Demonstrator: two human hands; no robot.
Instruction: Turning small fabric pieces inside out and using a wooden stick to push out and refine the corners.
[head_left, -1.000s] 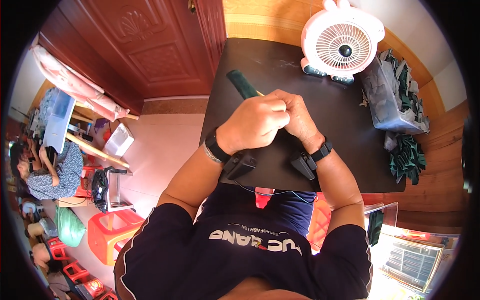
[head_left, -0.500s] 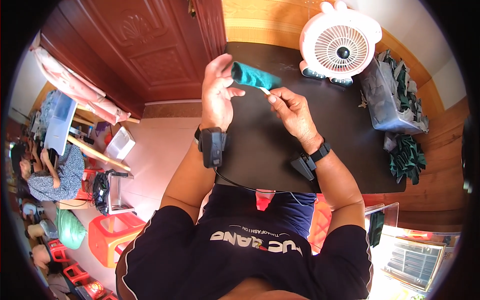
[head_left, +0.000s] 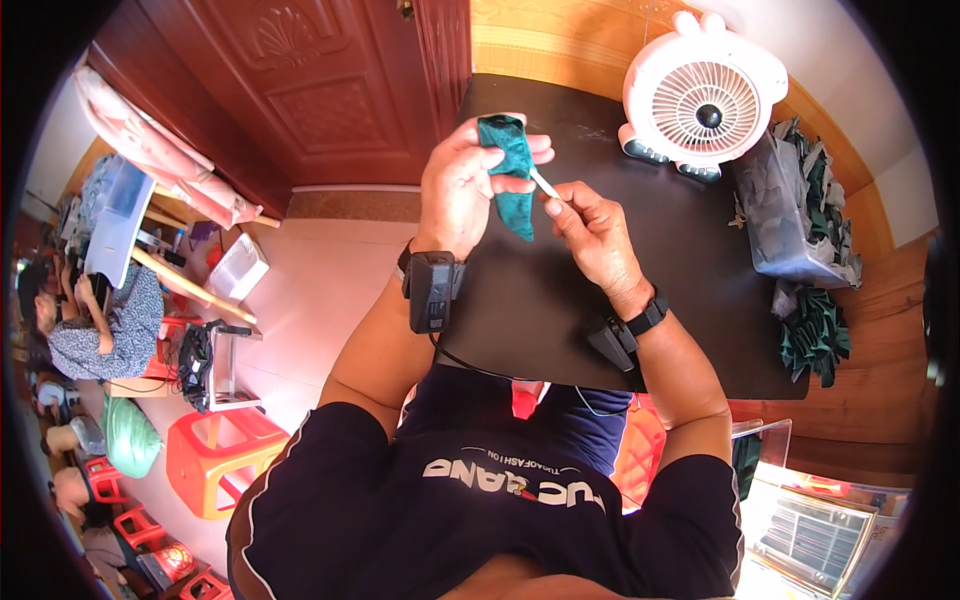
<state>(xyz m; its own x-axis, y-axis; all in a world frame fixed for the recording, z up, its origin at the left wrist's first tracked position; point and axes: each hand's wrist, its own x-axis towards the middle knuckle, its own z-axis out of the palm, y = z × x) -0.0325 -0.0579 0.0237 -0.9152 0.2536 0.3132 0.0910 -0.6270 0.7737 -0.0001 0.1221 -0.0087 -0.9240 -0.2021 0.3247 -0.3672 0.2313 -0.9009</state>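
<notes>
Holding green cloth in left hand, between thumb and partly spread fingers; pinching thin white stick in right hand with closed fingers; holding both left of pink fan.

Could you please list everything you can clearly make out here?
table: 1, black, in front
fabric piece: 1, green, above the table
stick: 1, white, at the fabric piece
fan: 1, pale pink, table's far right
bin: 1, clear, table's right edge
scraps: many, grey and green, in the bin
fabric bundle: 1, dark green, beside the bin
door: 1, dark red, far left
stools: several, orange-red, left floor
people: count unclear, one in blue, left edge
wrist devices: 2, black, on wrists
left hand: 1, bare, holding the fabric piece
right hand: 1, bare, holding the stick
</notes>
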